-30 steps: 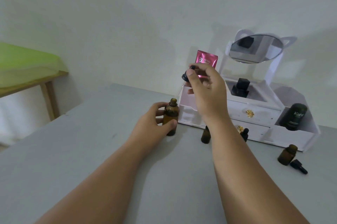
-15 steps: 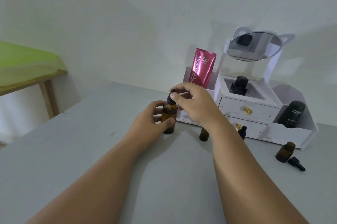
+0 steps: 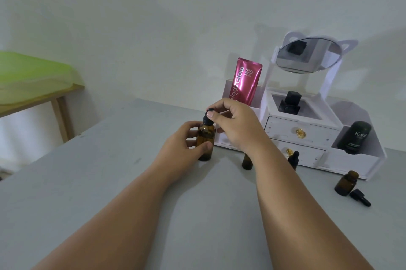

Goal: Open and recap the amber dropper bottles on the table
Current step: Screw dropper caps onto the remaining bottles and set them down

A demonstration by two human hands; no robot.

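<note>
Glass in hand: an amber dropper bottle (image 3: 205,142) stands upright on the grey table (image 3: 109,182), just in front of a white organiser (image 3: 307,138). A person's left hand (image 3: 182,149) wraps thumb and fingers round its body, wrist low and forearm stretched forward. The right hand (image 3: 235,124) arches over from above, pinching the black dropper cap (image 3: 207,116) at the neck. Such small, smooth glass is likely light, slick and breakable; the firm hold belongs on the body, the twist on the cap's hard collar. Whether the cap is fully seated is hidden by fingers. A second amber bottle (image 3: 346,183) stands uncapped at right, a loose cap (image 3: 360,197) beside it.
</note>
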